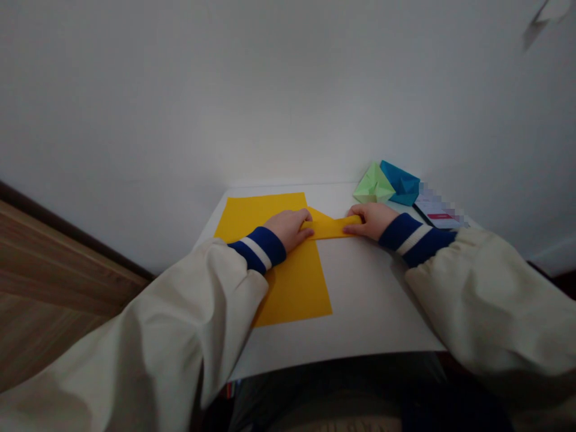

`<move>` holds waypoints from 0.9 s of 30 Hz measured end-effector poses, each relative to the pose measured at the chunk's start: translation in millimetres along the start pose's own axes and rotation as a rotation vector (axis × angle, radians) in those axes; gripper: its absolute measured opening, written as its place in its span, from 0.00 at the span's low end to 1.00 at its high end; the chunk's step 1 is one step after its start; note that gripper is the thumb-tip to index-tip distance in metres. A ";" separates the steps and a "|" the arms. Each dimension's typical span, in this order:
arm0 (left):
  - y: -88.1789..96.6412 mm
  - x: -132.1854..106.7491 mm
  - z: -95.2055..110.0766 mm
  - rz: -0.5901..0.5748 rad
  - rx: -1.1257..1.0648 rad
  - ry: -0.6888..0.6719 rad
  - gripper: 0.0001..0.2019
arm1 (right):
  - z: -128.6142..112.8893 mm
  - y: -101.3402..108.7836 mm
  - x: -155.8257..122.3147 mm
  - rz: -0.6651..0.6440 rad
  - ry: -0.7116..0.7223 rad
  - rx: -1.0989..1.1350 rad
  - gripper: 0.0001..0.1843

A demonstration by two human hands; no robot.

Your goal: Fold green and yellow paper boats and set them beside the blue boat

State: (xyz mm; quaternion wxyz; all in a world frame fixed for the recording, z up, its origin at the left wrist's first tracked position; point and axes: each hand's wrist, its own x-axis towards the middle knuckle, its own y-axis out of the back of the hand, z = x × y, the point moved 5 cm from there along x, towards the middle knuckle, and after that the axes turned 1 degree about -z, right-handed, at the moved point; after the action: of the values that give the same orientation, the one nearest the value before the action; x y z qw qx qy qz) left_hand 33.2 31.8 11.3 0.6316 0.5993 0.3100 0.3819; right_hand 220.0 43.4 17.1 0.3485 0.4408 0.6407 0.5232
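A piece of folded yellow paper (330, 228) stretches between my two hands, with a flat band along its near side and a pointed part behind. My left hand (290, 227) pinches its left end between thumb and fingers. At the other end, my right hand (371, 219) grips the paper the same way. Beneath my left hand and forearm lies a flat yellow sheet (299, 288), partly covered by my sleeve. The folded piece overlaps the sheet's right edge.
The white table (369, 306) stands against a pale wall. At its back right lie a light green folded paper (374, 185), a blue folded paper (402, 183) and a phone-like flat object (438, 215), partly blurred. Wooden furniture (58, 282) is at the left.
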 end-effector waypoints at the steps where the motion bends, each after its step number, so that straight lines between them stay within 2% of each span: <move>1: -0.4 -0.2 -0.1 -0.001 0.003 0.000 0.16 | 1.2 -0.2 -0.3 -0.007 0.001 0.000 0.13; 7: -4.3 -0.9 -3.0 -0.001 0.008 -0.001 0.16 | 10.9 -2.9 -3.4 -0.126 -0.043 0.021 0.15; 14: -6.0 -1.1 -4.3 0.007 0.012 -0.007 0.16 | 15.7 -2.8 -1.8 -0.182 -0.080 0.062 0.15; 20: -7.6 -1.3 -5.8 0.012 0.014 -0.020 0.16 | 25.6 -9.6 -3.8 -0.286 -0.165 0.172 0.14; 27: -7.7 -3.1 -6.2 0.022 -0.004 -0.019 0.15 | 34.9 -15.0 -2.9 -0.318 -0.165 0.204 0.12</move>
State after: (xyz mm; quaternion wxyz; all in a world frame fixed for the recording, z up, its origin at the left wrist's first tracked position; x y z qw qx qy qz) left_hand 27.2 32.4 2.9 0.6315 0.6050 0.2968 0.3836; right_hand 249.8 52.4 -5.0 0.4317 0.4085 0.7211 0.3562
